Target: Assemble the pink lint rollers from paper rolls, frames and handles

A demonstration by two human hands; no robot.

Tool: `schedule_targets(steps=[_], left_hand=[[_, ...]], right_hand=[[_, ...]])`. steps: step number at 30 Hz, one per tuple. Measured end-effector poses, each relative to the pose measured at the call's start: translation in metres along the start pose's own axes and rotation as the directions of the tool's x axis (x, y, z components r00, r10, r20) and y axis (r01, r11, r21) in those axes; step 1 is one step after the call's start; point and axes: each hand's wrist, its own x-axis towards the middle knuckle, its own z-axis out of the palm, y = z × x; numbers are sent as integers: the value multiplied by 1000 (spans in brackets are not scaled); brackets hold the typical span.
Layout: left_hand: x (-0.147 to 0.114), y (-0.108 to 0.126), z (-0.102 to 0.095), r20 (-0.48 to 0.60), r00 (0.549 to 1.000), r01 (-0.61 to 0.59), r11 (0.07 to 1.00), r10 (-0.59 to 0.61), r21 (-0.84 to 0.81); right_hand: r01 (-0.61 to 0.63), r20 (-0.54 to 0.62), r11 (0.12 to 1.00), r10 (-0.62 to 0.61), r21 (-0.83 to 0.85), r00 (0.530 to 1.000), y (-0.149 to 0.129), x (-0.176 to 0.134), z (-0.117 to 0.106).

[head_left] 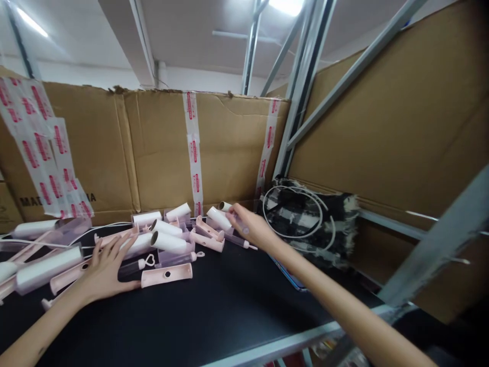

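My left hand (101, 272) lies over the heap with its fingers spread. Its thumb tip reaches the end of a pink curved shell (167, 275) that has a hole in its middle. Under and beside the fingers are white rolls (173, 242), another pink shell (69, 275) and a clear piece with a heart-shaped loop (148, 261). At the heap's right end, my right hand (246, 223) has its fingers bent together beside a white roll (219, 218). A translucent purplish piece shows at these fingers; exactly what they grip is partly hidden.
Tall cardboard (160, 153) with printed tape stands behind the black tabletop (214, 316). To the right, a coiled white cable (294, 237) lies on a checked cloth (346, 224). A flat blue-edged object (292, 278) sits under my right forearm. Metal posts (301, 76) and a front rail (275, 349) frame the shelf.
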Motion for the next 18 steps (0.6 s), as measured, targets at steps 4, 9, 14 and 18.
schedule_targets(steps=[4,9,14,18], left_hand=[[1,3,-8,-15,1000,-25,1000,25,-9],[-1,7,-22,-119,984,-138,990,133,-35],[-6,30,-30,-314,914,-280,960,257,-31],[-5,81,-32,-166,842,-517,856,513,27]], right_hand=[[-155,99,977,171,-149,980,53,23,2],[-253,187,939,299,-233,936,70,39,28],[-81,101,981,100,-176,990,28,36,34],[273,60,961,-270,-42,961,-27,21,37]])
